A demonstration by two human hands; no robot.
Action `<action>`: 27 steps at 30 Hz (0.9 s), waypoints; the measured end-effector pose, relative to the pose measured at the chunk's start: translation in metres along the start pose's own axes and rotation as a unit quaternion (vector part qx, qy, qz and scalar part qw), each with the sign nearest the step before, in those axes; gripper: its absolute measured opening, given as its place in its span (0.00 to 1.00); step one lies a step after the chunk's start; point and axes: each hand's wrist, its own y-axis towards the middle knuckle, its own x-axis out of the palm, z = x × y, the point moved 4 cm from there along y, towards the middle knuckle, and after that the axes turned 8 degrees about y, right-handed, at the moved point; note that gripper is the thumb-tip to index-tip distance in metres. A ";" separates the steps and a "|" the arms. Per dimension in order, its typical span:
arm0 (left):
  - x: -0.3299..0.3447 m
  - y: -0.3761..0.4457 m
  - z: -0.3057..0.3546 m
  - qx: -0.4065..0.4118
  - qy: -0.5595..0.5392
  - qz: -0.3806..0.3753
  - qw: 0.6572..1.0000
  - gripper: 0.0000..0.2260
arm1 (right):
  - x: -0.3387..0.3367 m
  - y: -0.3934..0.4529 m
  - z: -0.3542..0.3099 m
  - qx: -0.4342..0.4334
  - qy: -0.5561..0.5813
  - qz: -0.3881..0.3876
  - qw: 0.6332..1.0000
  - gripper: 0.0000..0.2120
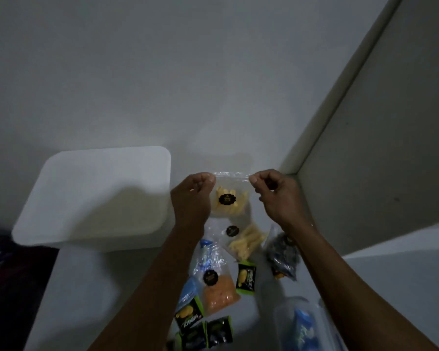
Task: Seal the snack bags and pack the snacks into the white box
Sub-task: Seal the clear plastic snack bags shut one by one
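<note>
I hold a clear snack bag [230, 198] of pale yellow sticks with a black round label up above the table. My left hand [192, 196] pinches its top left corner and my right hand [276, 196] pinches the top right corner, stretching the top strip between them. The white box [91, 198] stands open to the left of my left hand. On the table below lie a second bag of yellow sticks [243, 240], a bag of orange snacks [219, 290] with the same label, and a dark bag [283, 254] under my right forearm.
Several small green-and-black mango candy packets [245, 278] lie near the front edge, with one [189, 314] beside my left forearm. A clear plastic container with blue inside [304, 325] sits front right. A wall corner [292, 173] rises close behind my right hand. Dark floor lies left.
</note>
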 end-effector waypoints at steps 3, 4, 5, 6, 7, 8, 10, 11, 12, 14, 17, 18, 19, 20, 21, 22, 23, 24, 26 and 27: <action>0.018 0.036 -0.012 -0.039 -0.003 0.040 0.998 0.02 | 0.017 0.044 0.020 -0.001 0.005 -0.001 1.000 0.07; 0.022 0.048 -0.020 -0.054 0.006 0.052 0.997 0.02 | 0.023 0.057 0.027 -0.001 0.003 -0.003 1.000 0.07; 0.025 0.059 -0.027 -0.068 0.016 0.063 0.996 0.02 | 0.029 0.068 0.035 0.001 0.000 -0.004 1.000 0.07; 0.028 0.069 -0.036 -0.083 0.022 0.074 0.994 0.02 | 0.035 0.077 0.042 0.003 -0.002 -0.005 1.000 0.07; 0.031 0.078 -0.043 -0.095 0.024 0.083 0.992 0.02 | 0.040 0.085 0.050 0.007 -0.002 -0.009 1.000 0.06; 0.034 0.085 -0.050 -0.104 0.020 0.091 0.990 0.02 | 0.045 0.091 0.057 0.012 -0.004 -0.012 1.000 0.06; 0.039 0.095 -0.062 -0.114 0.015 0.111 0.987 0.05 | 0.055 0.101 0.072 0.022 -0.007 -0.017 1.000 0.06; 0.041 0.100 -0.067 -0.116 0.020 0.120 0.986 0.06 | 0.060 0.104 0.079 0.027 -0.009 -0.017 0.999 0.07; 0.043 0.104 -0.072 -0.117 0.032 0.126 0.985 0.06 | 0.063 0.108 0.084 0.034 -0.011 -0.015 0.999 0.07; 0.046 0.110 -0.079 -0.130 0.044 0.138 0.981 0.03 | 0.068 0.113 0.093 0.051 -0.010 -0.007 0.999 0.07; 0.051 0.119 -0.085 -0.143 0.041 0.153 0.977 0.03 | 0.073 0.119 0.099 0.084 0.017 0.016 0.996 0.07; 0.052 0.121 -0.085 -0.145 0.044 0.158 0.976 0.03 | 0.074 0.121 0.099 0.087 0.023 0.026 0.996 0.06; 0.053 0.123 -0.085 -0.148 0.047 0.163 0.974 0.04 | 0.075 0.122 0.099 0.091 0.026 0.037 0.995 0.06; 0.053 0.124 -0.086 -0.151 0.042 0.164 0.974 0.05 | 0.076 0.123 0.100 0.095 0.027 0.046 0.994 0.06; 0.054 0.126 -0.088 -0.155 0.030 0.163 0.974 0.06 | 0.077 0.124 0.101 0.102 0.031 0.055 0.993 0.07; 0.054 0.127 -0.090 -0.159 0.024 0.161 0.974 0.08 | 0.078 0.124 0.101 0.108 0.036 0.061 0.992 0.07; 0.054 0.127 -0.090 -0.159 0.025 0.160 0.974 0.09 | 0.078 0.124 0.102 0.113 0.042 0.066 0.991 0.07; 0.053 0.127 -0.089 -0.159 0.033 0.160 0.974 0.10 | 0.077 0.123 0.102 0.116 0.043 0.070 0.990 0.06; 0.052 0.124 -0.088 -0.155 0.042 0.158 0.974 0.11 | 0.075 0.120 0.102 0.116 0.036 0.071 0.990 0.06; 0.051 0.123 -0.087 -0.154 0.047 0.155 0.975 0.12 | 0.073 0.119 0.102 0.117 0.032 0.071 0.990 0.06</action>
